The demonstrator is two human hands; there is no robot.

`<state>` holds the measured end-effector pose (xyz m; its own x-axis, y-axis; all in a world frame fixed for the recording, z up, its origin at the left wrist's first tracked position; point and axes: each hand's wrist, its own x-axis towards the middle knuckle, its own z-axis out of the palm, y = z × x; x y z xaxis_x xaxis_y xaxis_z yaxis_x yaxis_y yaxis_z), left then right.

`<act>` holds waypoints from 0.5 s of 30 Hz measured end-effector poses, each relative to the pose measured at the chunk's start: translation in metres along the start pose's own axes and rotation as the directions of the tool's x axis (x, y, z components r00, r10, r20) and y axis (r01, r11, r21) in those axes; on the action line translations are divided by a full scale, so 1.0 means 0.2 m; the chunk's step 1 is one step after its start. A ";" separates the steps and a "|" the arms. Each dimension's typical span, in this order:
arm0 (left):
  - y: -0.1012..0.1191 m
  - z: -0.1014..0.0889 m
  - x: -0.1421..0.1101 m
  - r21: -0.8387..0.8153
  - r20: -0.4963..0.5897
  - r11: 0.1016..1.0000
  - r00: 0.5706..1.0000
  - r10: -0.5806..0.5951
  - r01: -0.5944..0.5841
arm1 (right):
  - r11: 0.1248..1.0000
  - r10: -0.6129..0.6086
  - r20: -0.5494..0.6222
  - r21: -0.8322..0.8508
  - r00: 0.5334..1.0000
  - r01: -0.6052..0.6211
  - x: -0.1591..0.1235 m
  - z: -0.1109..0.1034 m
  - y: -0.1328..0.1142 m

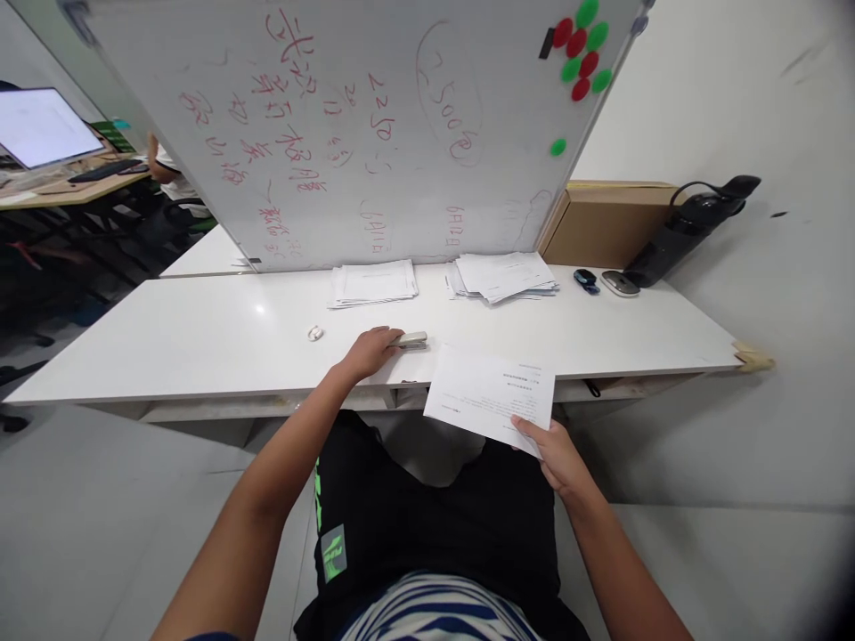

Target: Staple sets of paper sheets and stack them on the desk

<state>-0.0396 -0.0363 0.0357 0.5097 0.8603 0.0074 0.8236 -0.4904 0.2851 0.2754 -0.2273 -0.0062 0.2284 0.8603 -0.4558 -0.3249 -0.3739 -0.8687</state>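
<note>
While a flat monitor with a lit, pale screen point(50, 127) stands on a wooden-topped desk point(86, 185) at the upper left of the frame, part of another person point(162, 165) shows just right of it. A small white looped object point(315, 334) lies left of centre on the long white table point(200, 329). Beside it, the left hand point(370, 352) pinches the left end of a pale, slim stapler point(411, 340), which rests on the table at the centre of the frame. Behind that hand lies a neat stack of white papers point(374, 283), below the upright whiteboard with red handwriting point(394, 133). Right of the stapler, printed white sheets point(491, 396) reach over the table's front edge; the right hand point(557, 454) pinches their lower right edge, thumb on top. A looser pile of white papers point(504, 274) sits behind them. Farther right are a small dark-blue object point(586, 280), a brown cardboard box point(605, 223), a grey-and-white mouse point(621, 284) and a tilted black bottle point(688, 230).
</note>
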 end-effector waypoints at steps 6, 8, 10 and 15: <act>0.06 -0.12 -0.02 -0.114 0.086 0.993 0.996 -0.007 0.017 | 1.000 0.025 0.008 -0.016 1.000 -0.025 0.04 0.08 0.01; 0.11 -0.15 0.01 -0.195 0.047 0.979 0.998 -0.047 0.055 | 0.999 0.032 0.008 -0.009 0.999 -0.032 0.05 0.10 0.01; 0.16 -0.17 0.05 -0.239 -0.014 0.969 0.997 -0.071 0.066 | 0.999 0.033 0.024 -0.002 0.999 -0.033 0.05 0.12 0.01; 0.22 -0.11 0.22 -0.175 -0.048 0.980 0.994 -0.103 0.093 | 0.999 0.050 0.033 0.011 0.998 -0.050 0.03 0.15 0.01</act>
<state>0.0143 -0.0167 0.0694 0.4099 0.9118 0.0245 0.8111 -0.3766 0.4476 0.2494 -0.2131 -0.0050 0.1812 0.8517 -0.4917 -0.3458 -0.4128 -0.8426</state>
